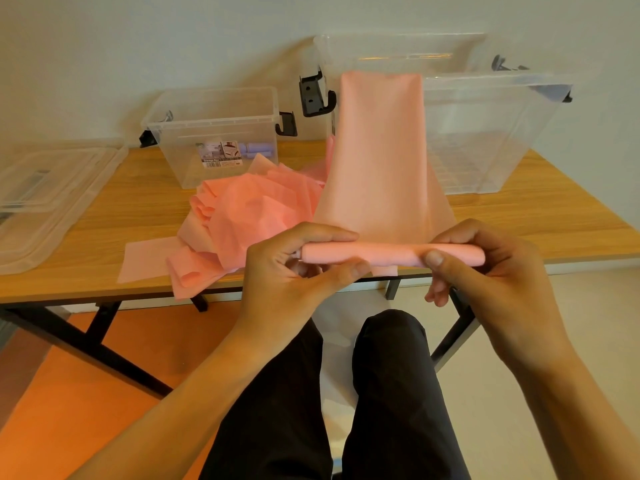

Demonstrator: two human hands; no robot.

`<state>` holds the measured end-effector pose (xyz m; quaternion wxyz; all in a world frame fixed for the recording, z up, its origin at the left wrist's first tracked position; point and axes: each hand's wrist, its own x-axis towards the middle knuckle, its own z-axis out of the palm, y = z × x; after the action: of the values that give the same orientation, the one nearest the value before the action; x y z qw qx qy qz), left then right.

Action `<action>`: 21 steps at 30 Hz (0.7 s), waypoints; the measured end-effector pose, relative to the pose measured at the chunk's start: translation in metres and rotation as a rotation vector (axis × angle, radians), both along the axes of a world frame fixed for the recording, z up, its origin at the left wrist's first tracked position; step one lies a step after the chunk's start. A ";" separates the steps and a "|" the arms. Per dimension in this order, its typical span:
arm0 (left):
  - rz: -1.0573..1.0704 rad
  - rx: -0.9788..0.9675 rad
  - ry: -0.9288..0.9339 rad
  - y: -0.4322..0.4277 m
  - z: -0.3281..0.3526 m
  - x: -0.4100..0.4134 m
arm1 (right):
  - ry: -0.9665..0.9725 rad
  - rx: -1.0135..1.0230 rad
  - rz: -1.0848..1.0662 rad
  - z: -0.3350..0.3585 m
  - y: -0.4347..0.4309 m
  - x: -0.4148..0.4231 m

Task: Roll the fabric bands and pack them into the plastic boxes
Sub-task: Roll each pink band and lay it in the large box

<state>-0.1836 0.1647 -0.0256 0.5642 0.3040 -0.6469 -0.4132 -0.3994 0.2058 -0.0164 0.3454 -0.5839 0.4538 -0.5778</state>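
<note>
A pink fabric band (379, 157) stretches from the rim of the large clear plastic box (491, 133) down to the table's front edge, where its near end is wound into a thin roll (384, 255). My left hand (294, 271) pinches the roll's left end between thumb and fingers. The roll's right end is pinched by my right hand (485, 268). A heap of loose pink bands (242, 216) lies on the table to the left. A smaller clear box (214, 133) at the back left holds a few purple rolls (258, 150).
The wooden table (554, 216) stands against a white wall. A clear lid (41, 195) lies at the far left. Black latches stick out from both boxes. My legs in dark trousers are below the table edge, over an orange and pale floor.
</note>
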 end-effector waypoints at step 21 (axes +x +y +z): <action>0.009 -0.014 -0.068 0.000 0.001 0.007 | 0.003 -0.008 0.050 0.001 0.002 -0.004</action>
<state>-0.1767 0.1652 -0.0248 0.5458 0.3167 -0.6674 -0.3954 -0.4032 0.2078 -0.0152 0.3567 -0.5974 0.4373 -0.5698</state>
